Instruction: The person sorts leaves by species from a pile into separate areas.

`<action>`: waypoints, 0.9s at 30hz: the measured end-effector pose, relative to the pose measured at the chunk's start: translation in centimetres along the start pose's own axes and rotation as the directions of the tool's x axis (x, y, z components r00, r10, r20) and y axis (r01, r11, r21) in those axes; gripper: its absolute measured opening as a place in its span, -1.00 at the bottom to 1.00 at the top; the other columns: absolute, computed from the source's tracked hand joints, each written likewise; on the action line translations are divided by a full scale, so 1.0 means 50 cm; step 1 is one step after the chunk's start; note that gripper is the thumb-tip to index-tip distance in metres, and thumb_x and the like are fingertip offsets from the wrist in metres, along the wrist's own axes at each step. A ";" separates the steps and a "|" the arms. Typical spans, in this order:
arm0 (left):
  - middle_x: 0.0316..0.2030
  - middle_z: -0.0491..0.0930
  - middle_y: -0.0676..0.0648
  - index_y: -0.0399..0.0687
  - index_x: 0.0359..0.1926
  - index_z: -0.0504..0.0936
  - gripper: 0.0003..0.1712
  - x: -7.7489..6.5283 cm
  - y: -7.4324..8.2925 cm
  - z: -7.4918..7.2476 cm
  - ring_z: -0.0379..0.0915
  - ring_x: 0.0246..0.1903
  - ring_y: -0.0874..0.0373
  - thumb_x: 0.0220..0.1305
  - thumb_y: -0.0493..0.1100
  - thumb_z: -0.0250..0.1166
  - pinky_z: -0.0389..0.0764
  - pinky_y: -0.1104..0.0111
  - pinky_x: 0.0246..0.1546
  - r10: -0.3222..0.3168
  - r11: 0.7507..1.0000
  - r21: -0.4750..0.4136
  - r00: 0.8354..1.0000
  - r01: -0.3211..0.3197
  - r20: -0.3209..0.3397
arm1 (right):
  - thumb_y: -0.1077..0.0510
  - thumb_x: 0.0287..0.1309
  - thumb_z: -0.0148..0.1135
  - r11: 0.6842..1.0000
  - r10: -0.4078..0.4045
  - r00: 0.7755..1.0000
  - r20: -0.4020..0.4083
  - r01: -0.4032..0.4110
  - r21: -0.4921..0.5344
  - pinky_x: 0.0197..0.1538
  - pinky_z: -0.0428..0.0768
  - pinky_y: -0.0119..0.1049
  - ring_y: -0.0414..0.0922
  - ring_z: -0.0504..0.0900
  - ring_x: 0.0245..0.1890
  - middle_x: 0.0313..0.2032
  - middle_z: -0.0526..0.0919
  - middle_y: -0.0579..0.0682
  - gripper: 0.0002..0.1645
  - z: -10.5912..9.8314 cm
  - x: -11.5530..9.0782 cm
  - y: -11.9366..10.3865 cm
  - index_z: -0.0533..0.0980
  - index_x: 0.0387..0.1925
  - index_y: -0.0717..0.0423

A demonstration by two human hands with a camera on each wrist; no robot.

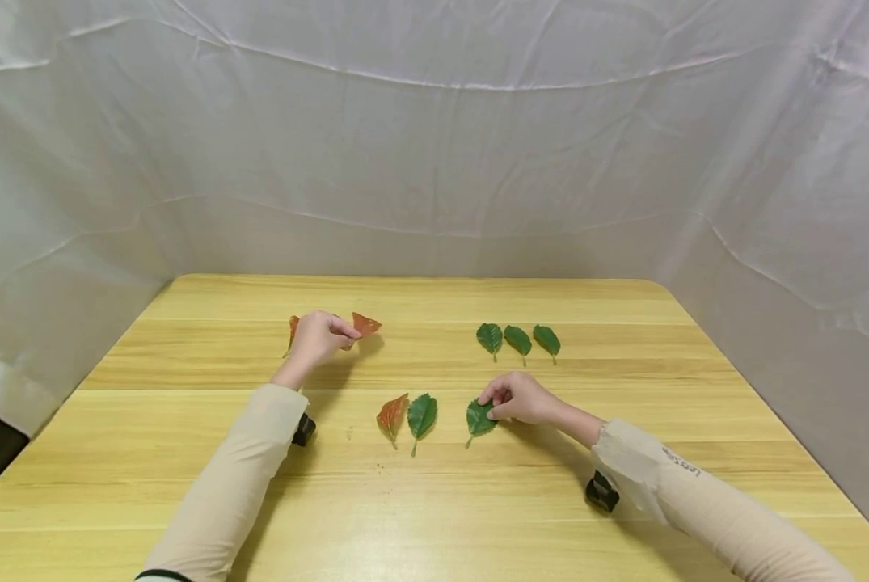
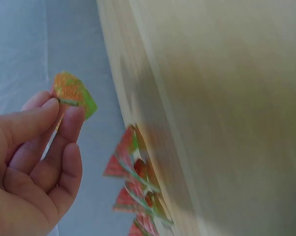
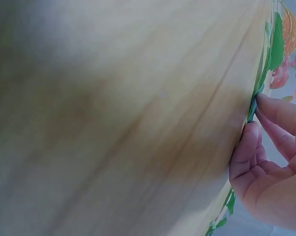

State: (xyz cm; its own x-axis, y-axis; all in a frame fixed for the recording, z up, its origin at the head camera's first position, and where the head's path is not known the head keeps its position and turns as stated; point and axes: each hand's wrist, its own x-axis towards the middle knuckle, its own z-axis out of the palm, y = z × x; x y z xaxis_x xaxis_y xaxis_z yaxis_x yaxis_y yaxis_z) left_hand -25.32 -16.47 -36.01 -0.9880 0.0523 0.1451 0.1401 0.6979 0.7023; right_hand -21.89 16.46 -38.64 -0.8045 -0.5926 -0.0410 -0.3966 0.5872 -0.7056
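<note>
My left hand (image 1: 316, 338) pinches a red-orange leaf (image 1: 366, 325) by its stem between thumb and fingertips, held above the table at the back left. Below that hand lie several red leaves (image 2: 133, 199) in a row, mostly hidden by it in the head view. Nearer the front, my right hand (image 1: 525, 398) pinches the edge of a green leaf (image 1: 479, 419) between thumb and forefinger, low over the tabletop. To its left, another green leaf (image 1: 422, 415) lies beside a red leaf (image 1: 392, 418), stems toward the front.
Three green leaves (image 1: 517, 339) lie in a row at the back right of the wooden table (image 1: 419, 517). White cloth (image 1: 434, 162) hangs behind the table and along both sides. Small reddish crumbs (image 1: 381, 466) dot the wood in front of the red leaf.
</note>
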 end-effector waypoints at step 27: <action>-0.40 0.62 -0.18 -0.30 -0.41 0.68 -0.84 0.022 -0.031 -0.010 0.51 -0.38 -0.01 0.03 -0.49 0.19 0.50 0.21 -0.28 0.029 0.987 0.149 0.986 -0.054 0.163 | 0.41 -0.11 0.28 1.000 -0.026 1.000 0.014 0.026 0.004 -0.47 0.40 -0.42 -0.24 0.38 -0.57 -0.59 0.49 -0.05 -0.85 -0.001 0.004 0.000 0.58 -0.38 0.32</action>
State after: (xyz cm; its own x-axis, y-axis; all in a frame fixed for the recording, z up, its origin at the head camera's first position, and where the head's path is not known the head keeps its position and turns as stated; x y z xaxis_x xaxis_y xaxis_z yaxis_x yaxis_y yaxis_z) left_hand -26.57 -17.82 -36.59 -0.9809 0.1882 0.0497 0.1816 0.7929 0.5816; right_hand -22.05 16.36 -38.63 -0.7877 -0.6152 -0.0329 -0.4151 0.5695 -0.7095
